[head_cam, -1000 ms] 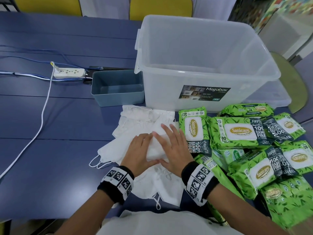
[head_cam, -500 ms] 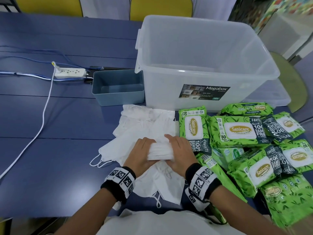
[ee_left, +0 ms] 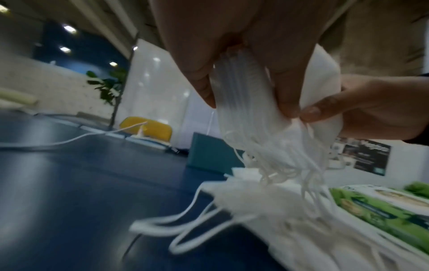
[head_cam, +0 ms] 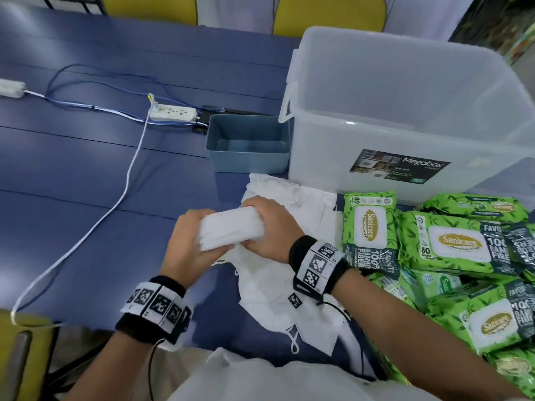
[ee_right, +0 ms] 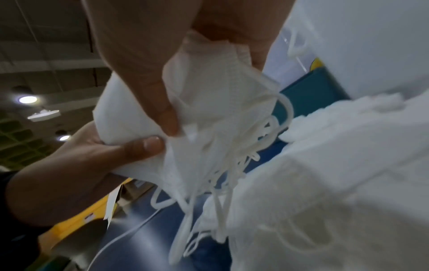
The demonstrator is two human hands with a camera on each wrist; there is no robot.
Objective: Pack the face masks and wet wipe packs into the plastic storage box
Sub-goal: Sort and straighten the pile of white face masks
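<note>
Both hands grip one thick stack of white face masks (head_cam: 231, 230), lifted off the table. My left hand (head_cam: 191, 241) holds its left end, my right hand (head_cam: 270, 230) its right end. In the left wrist view the stack (ee_left: 246, 102) sits between thumb and fingers, ear loops dangling; in the right wrist view the stack (ee_right: 209, 102) is squeezed the same way. More loose masks (head_cam: 278, 287) lie on the blue table under the hands. Green wet wipe packs (head_cam: 451, 244) are piled to the right. The clear plastic storage box (head_cam: 405, 131) stands open behind them, with nothing visible inside.
A small blue-grey bin (head_cam: 249, 143) sits left of the box. A white power strip (head_cam: 172, 112) with white and blue cables lies on the table (head_cam: 86, 183) at the left. Yellow chairs (head_cam: 327, 11) stand behind the table.
My hands went from lying flat on the mask pile to closing on a stack from both ends. They have lifted it and carried it slightly forward; the head view has swung left.
</note>
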